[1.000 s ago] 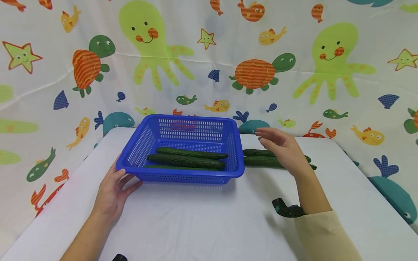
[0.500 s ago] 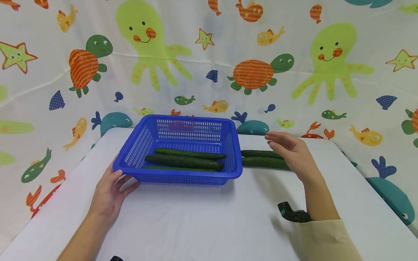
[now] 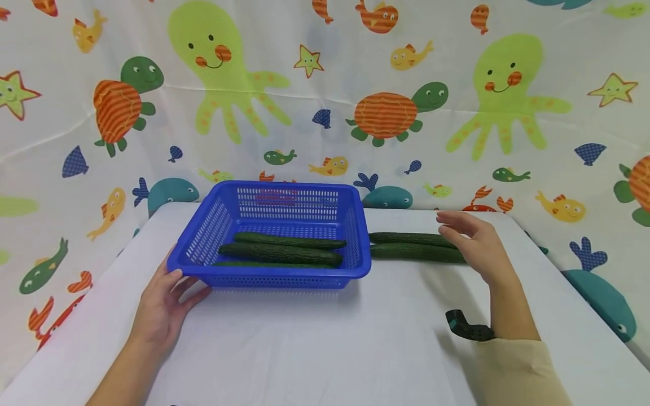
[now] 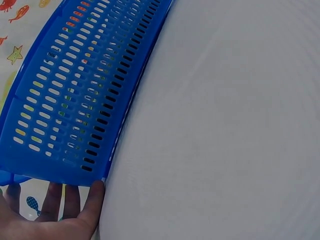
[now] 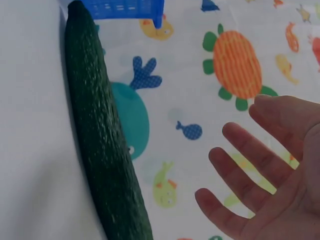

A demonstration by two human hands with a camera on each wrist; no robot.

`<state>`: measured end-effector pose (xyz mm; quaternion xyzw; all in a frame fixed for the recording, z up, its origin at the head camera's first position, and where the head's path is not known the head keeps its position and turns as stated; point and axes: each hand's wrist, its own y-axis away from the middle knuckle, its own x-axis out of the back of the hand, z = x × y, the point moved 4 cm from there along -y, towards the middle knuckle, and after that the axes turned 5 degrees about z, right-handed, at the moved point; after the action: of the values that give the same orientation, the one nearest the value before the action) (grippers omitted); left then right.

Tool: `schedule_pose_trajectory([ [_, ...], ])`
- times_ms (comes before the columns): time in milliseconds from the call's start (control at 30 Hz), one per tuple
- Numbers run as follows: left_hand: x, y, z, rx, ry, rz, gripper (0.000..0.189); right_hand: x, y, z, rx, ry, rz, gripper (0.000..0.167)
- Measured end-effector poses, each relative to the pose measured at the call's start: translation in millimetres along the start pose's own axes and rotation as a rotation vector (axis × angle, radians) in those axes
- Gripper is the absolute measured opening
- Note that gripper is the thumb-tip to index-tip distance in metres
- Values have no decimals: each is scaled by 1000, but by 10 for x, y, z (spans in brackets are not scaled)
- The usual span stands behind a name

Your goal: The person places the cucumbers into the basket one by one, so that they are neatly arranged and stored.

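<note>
A blue perforated basket [image 3: 269,271] stands on the white table with three dark green cucumbers [image 3: 281,254] lying in it. My left hand [image 3: 159,307] is at its front left corner, fingers extended and touching it; part of the hand is hidden behind the rim. In the left wrist view the fingertips [image 4: 95,187] meet the end of the basket. Two more cucumbers [image 3: 416,252] lie side by side on the table, right of the basket. My right hand [image 3: 474,242] hovers over their right ends, holding nothing, its fingers loosely bent and apart in the right wrist view.
The white table [image 3: 304,349] extends in front of the basket and to both sides. Behind it hangs a curtain [image 3: 335,62] printed with sea animals. A black wrist device [image 3: 469,328] sits on my right wrist by the beige sleeve [image 3: 518,361].
My right hand has moved right along the two table cucumbers, away from the basket. My left hand keeps its place at the basket corner. The whole head view has shifted slightly.
</note>
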<state>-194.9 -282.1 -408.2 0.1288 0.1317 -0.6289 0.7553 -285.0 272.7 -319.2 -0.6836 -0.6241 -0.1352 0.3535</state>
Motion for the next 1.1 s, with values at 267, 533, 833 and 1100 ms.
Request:
schedule_pose_trajectory([
  [267, 3, 12, -1, -4, -8, 15, 60, 109, 2, 149, -41, 6, 18, 49],
  [533, 1, 7, 1, -20, -9, 0, 59, 70, 6, 367, -103, 11, 10, 51],
  [833, 10, 12, -11, -20, 6, 0, 59, -47, 33, 646, -130, 28, 38, 47],
  [1100, -7, 15, -14, -5, -12, 11, 60, -150, 28, 724, -145, 114, -3, 41],
])
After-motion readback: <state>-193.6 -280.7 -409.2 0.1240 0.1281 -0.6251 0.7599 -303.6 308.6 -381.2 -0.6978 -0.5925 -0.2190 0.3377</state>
